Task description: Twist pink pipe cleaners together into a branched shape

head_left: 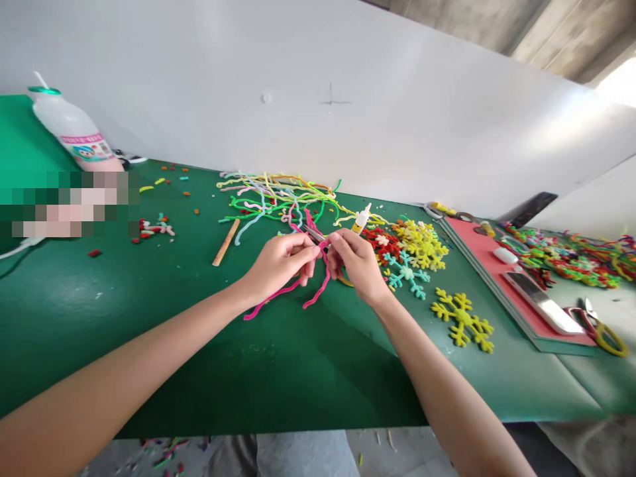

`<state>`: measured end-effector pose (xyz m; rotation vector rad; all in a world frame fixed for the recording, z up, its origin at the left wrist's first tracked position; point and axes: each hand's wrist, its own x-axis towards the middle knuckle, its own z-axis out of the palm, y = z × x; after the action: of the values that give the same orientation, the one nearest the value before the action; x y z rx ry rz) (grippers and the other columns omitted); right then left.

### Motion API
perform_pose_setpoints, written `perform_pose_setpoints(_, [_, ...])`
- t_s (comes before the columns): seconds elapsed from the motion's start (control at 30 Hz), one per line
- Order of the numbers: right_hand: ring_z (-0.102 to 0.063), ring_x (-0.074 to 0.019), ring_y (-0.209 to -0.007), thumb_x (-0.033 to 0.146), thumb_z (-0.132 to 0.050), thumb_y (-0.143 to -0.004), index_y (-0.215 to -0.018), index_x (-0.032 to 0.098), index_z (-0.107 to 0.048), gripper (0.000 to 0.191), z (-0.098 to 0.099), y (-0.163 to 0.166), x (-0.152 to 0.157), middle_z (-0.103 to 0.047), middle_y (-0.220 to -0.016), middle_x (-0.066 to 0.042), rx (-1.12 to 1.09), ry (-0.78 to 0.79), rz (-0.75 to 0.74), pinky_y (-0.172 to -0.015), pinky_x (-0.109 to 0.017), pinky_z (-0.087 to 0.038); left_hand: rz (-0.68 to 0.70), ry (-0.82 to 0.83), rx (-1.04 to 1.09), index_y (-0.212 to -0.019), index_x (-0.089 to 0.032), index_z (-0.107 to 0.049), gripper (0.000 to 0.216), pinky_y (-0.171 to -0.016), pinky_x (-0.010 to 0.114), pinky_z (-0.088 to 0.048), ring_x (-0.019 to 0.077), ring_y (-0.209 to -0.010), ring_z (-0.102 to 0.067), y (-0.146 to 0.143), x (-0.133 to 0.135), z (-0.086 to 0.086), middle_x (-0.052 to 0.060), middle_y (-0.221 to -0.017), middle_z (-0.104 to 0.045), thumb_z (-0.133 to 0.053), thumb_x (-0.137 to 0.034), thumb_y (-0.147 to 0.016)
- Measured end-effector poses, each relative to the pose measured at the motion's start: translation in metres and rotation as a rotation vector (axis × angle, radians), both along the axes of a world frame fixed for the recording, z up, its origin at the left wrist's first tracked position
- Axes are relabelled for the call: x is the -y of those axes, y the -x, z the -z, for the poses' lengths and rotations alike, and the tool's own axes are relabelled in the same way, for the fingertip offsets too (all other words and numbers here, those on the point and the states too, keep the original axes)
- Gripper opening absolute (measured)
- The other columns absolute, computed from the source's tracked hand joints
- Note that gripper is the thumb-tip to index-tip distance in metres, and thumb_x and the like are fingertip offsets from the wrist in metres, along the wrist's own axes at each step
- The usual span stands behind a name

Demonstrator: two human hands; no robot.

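Note:
My left hand (281,264) and my right hand (355,262) meet over the green table (209,358), both pinched on pink pipe cleaners (278,291) that trail down towards me. A thin metal tool (315,234), perhaps scissors, pokes out between the two hands; which hand grips it I cannot tell. Just behind lies a loose heap of coloured pipe cleaners (278,195). A small glue bottle (362,218) stands beside my right hand.
Finished pipe-cleaner snowflakes lie to the right: red (382,244), yellow (422,244), teal (407,273), and a single yellow one (463,319). A wooden stick (226,242) lies left. A white bottle (74,129) stands far left. A red board (501,275) holds a phone (541,301); scissors (599,324) lie beside it.

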<state>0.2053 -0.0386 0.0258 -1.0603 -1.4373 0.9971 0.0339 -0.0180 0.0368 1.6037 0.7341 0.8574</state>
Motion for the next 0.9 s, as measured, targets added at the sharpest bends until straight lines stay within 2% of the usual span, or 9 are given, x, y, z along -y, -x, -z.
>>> perform_pose_setpoints(0.1, [-0.051, -0.0091, -0.045, 0.048, -0.047, -0.094, -0.082, 0.018, -0.056, 0.033, 0.0, 0.0, -0.001, -0.051, -0.055, 0.004, 0.018, 0.042, -0.028, -0.043, -0.021, -0.036, -0.089, 0.008, 0.132, -0.077, -0.017, -0.065, 0.02, -0.058, 0.023, -0.042, 0.0104, -0.062, -0.055, -0.002, -0.001, -0.001, 0.0, -0.069, -0.061, -0.062, -0.034, -0.087])
perform_pose_setpoints(0.27, [-0.056, -0.0114, -0.065, 0.05, -0.055, -0.089, -0.08, 0.016, -0.06, 0.035, 0.001, 0.008, 0.003, -0.062, -0.075, -0.001, 0.088, 0.084, -0.243, -0.061, -0.023, -0.046, -0.188, 0.078, 0.289, -0.083, -0.019, -0.073, 0.016, -0.06, 0.024, -0.044, 0.0112, -0.067, -0.055, -0.005, -0.002, 0.001, 0.001, -0.077, -0.064, -0.073, -0.033, -0.078])
perform_pose_setpoints(0.4, [-0.051, -0.0104, -0.062, 0.049, -0.063, -0.084, -0.077, 0.017, -0.061, 0.033, 0.004, 0.015, 0.008, -0.059, -0.071, 0.001, 0.087, 0.053, -0.232, -0.06, -0.023, -0.043, -0.253, 0.061, 0.309, -0.085, -0.019, -0.074, 0.017, -0.065, 0.023, -0.045, 0.0129, -0.076, -0.058, -0.005, -0.002, 0.001, 0.002, -0.082, -0.067, -0.078, -0.03, -0.073])
perform_pose_setpoints(0.63, [-0.056, -0.0108, -0.056, 0.044, -0.055, -0.09, -0.068, 0.017, -0.057, 0.035, 0.0, 0.015, 0.011, -0.06, -0.059, 0.0, 0.03, 0.091, -0.289, -0.06, -0.024, -0.045, -0.182, 0.113, 0.386, -0.076, -0.017, -0.066, 0.018, -0.058, 0.023, -0.043, 0.0092, -0.06, -0.051, -0.002, -0.006, 0.002, -0.002, -0.065, -0.056, -0.069, -0.034, -0.083])
perform_pose_setpoints(0.83, [-0.05, -0.0078, -0.044, 0.042, -0.056, -0.09, -0.065, 0.017, -0.052, 0.035, 0.001, 0.014, 0.012, -0.054, -0.053, 0.004, 0.031, 0.113, -0.263, -0.047, -0.022, -0.038, -0.153, 0.118, 0.382, -0.079, -0.017, -0.066, 0.018, -0.058, 0.022, -0.043, 0.0086, -0.062, -0.052, 0.0, -0.01, 0.001, -0.002, -0.068, -0.057, -0.07, -0.034, -0.082])
perform_pose_setpoints(0.9, [-0.046, -0.0071, -0.04, 0.044, -0.057, -0.089, -0.071, 0.018, -0.052, 0.032, 0.001, 0.014, 0.012, -0.052, -0.052, 0.005, 0.012, 0.109, -0.26, -0.044, -0.021, -0.035, -0.158, 0.125, 0.379, -0.08, -0.017, -0.068, 0.015, -0.058, 0.021, -0.043, 0.0085, -0.063, -0.053, 0.0, -0.01, 0.0, -0.002, -0.07, -0.058, -0.072, -0.032, -0.081])
